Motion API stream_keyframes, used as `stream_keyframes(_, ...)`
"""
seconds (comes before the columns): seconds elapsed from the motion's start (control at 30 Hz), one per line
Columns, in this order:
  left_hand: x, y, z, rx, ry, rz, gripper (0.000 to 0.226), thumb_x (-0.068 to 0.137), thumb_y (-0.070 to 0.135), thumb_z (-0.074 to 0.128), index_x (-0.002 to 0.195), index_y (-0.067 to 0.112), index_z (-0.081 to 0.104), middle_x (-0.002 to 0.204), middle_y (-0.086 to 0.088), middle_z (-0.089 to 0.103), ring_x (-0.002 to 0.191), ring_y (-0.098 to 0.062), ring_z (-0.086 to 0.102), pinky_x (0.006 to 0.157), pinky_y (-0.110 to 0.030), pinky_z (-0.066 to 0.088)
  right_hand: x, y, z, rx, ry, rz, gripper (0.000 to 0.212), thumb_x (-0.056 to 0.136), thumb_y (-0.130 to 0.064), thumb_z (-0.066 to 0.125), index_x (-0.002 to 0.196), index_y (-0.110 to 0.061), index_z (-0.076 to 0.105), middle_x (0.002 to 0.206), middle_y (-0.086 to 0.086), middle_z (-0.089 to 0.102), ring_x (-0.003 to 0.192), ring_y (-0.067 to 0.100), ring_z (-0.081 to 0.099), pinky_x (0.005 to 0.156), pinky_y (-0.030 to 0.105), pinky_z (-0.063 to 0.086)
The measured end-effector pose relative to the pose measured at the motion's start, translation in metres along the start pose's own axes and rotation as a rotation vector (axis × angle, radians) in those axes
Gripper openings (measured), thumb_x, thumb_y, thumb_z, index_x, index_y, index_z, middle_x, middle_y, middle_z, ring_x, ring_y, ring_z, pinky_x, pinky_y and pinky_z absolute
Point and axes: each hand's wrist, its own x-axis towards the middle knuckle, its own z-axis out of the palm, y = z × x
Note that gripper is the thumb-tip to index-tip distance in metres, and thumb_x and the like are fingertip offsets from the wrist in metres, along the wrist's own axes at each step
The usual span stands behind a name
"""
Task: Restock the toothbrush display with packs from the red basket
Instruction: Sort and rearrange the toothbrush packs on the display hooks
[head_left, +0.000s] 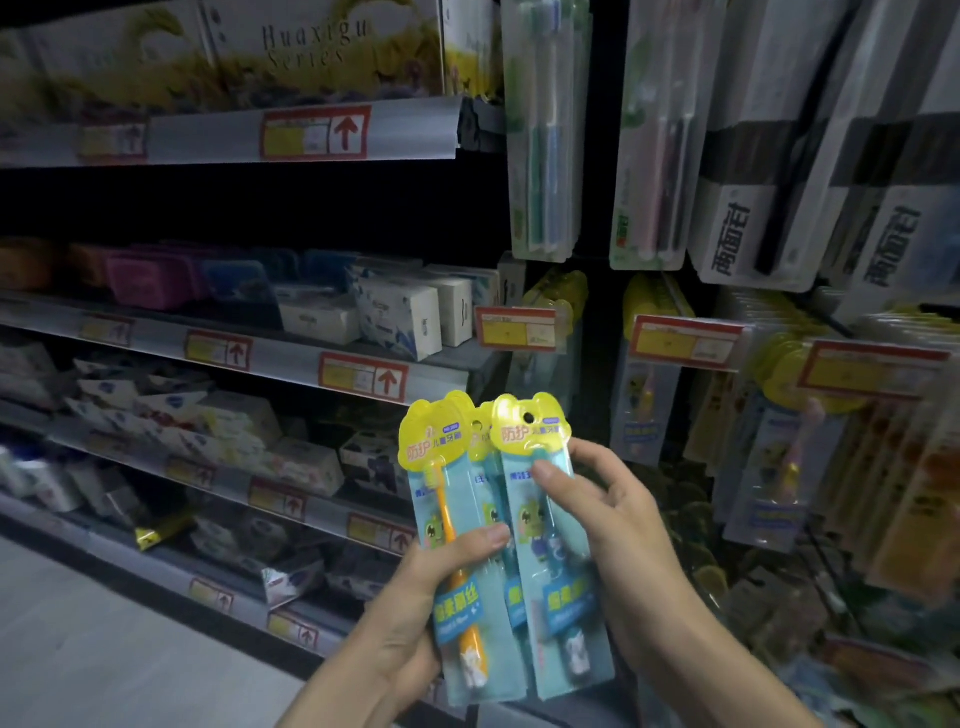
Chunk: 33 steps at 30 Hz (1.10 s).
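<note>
Lower centre of the frame: both hands hold a fan of children's toothbrush packs upright in front of the shelving. The left hand (415, 597) has its grip clamped on the lower half of the pack with the orange brush (457, 545), thumb across its front. The right hand (618, 525) has its grip clamped on the pack with the blue brush (545, 519), thumb pressed on the front just below the yellow header card. A 3rd pack (485, 467) shows partly between those 2; which hand holds it cannot be told.

Right side of the frame: the toothbrush display (779, 415) carries hanging packs with matching yellow headers behind red-and-yellow price tags (685, 340). Above them hang adult toothbrush packs (545, 130).

Left side: shelves (234, 358) hold boxed goods. The red basket is out of view.
</note>
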Motion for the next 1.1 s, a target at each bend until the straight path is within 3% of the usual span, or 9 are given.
stream_keyframes(0.1, 0.003, 0.004, -0.003, 0.047, 0.034, 0.010, 0.069, 0.051, 0.019, 0.091, 0.116, 0.003, 0.077, 0.115, -0.025, 0.076, 0.097, -0.041, 0.076, 0.078, -0.048, 0.064, 0.004, -0.006, -0.007, -0.001, 0.060, -0.035, 0.026, 0.091, -0.015, 0.074, 0.117, -0.012, 0.069, 0.102, 0.011, 0.081, 0.097, 0.037, 0.077, 0.091, 0.055, 0.061)
stream_keyframes(0.23, 0.008, 0.014, -0.007, 0.066, 0.022, 0.081, 0.048, 0.059, 0.013, 0.085, 0.106, 0.002, 0.080, 0.106, -0.029, 0.076, 0.085, -0.037, 0.078, 0.071, -0.047, 0.066, 0.008, -0.011, -0.015, -0.099, 0.162, -0.139, 0.027, 0.092, -0.020, 0.076, 0.118, -0.023, 0.067, 0.092, 0.001, 0.082, 0.084, 0.023, 0.079, 0.067, 0.034, 0.064)
stream_keyframes(0.3, 0.010, 0.018, -0.009, 0.074, 0.009, 0.127, 0.050, 0.054, 0.020, 0.086, 0.102, 0.007, 0.082, 0.107, -0.030, 0.076, 0.088, -0.037, 0.078, 0.076, -0.048, 0.066, 0.012, -0.010, -0.017, -0.202, 0.203, -0.202, 0.033, 0.093, -0.024, 0.077, 0.123, -0.028, 0.064, 0.091, -0.006, 0.082, 0.081, 0.013, 0.078, 0.064, 0.027, 0.061)
stream_keyframes(0.4, 0.015, 0.025, -0.010, 0.051, 0.005, 0.194, 0.054, 0.054, 0.023, 0.084, 0.106, 0.009, 0.082, 0.114, -0.028, 0.075, 0.092, -0.036, 0.078, 0.075, -0.046, 0.065, 0.021, -0.006, -0.016, -0.282, 0.245, -0.242, 0.037, 0.092, -0.024, 0.078, 0.127, -0.028, 0.064, 0.093, -0.009, 0.081, 0.083, 0.010, 0.078, 0.072, 0.032, 0.064)
stream_keyframes(0.57, 0.027, 0.042, -0.007, 0.011, -0.048, 0.328, 0.068, 0.069, 0.019, 0.078, 0.136, 0.012, 0.065, 0.137, -0.012, 0.069, 0.109, -0.031, 0.074, 0.086, -0.043, 0.062, 0.028, -0.005, -0.015, -0.244, 0.264, -0.218, 0.041, 0.091, -0.026, 0.079, 0.128, -0.029, 0.063, 0.092, -0.010, 0.081, 0.082, 0.008, 0.078, 0.068, 0.028, 0.062)
stream_keyframes(0.67, 0.034, 0.055, -0.002, -0.010, -0.040, 0.382, 0.067, 0.071, 0.020, 0.077, 0.137, 0.013, 0.065, 0.139, -0.009, 0.068, 0.114, -0.030, 0.072, 0.088, -0.044, 0.062, 0.029, -0.004, -0.012, -0.228, 0.264, -0.197, 0.040, 0.091, -0.026, 0.079, 0.127, -0.029, 0.063, 0.090, -0.011, 0.081, 0.081, 0.007, 0.078, 0.070, 0.030, 0.061)
stream_keyframes(0.87, 0.046, 0.068, 0.010, -0.071, 0.014, 0.400, 0.053, 0.074, 0.012, 0.076, 0.126, 0.008, 0.069, 0.112, -0.016, 0.078, 0.099, -0.030, 0.077, 0.077, -0.043, 0.063, 0.033, -0.002, -0.006, -0.214, 0.257, -0.197, 0.038, 0.091, -0.022, 0.079, 0.124, -0.031, 0.062, 0.088, -0.012, 0.081, 0.082, 0.008, 0.078, 0.075, 0.034, 0.062)
stream_keyframes(0.97, 0.049, 0.074, 0.016, -0.095, 0.004, 0.385, 0.064, 0.071, 0.015, 0.079, 0.133, 0.003, 0.065, 0.114, -0.026, 0.075, 0.095, -0.034, 0.076, 0.077, -0.046, 0.063, 0.037, -0.001, -0.004, -0.219, 0.236, -0.213, 0.040, 0.094, -0.017, 0.075, 0.126, -0.033, 0.058, 0.093, -0.011, 0.081, 0.085, 0.009, 0.078, 0.073, 0.032, 0.062)
stream_keyframes(1.1, 0.053, 0.078, 0.016, -0.148, -0.027, 0.349, 0.068, 0.073, 0.018, 0.078, 0.136, -0.001, 0.062, 0.113, -0.024, 0.075, 0.092, -0.033, 0.075, 0.077, -0.044, 0.063, 0.040, -0.003, -0.002, -0.204, 0.188, -0.226, 0.041, 0.099, -0.009, 0.066, 0.129, -0.034, 0.054, 0.100, -0.015, 0.080, 0.091, 0.009, 0.078, 0.079, 0.035, 0.061)
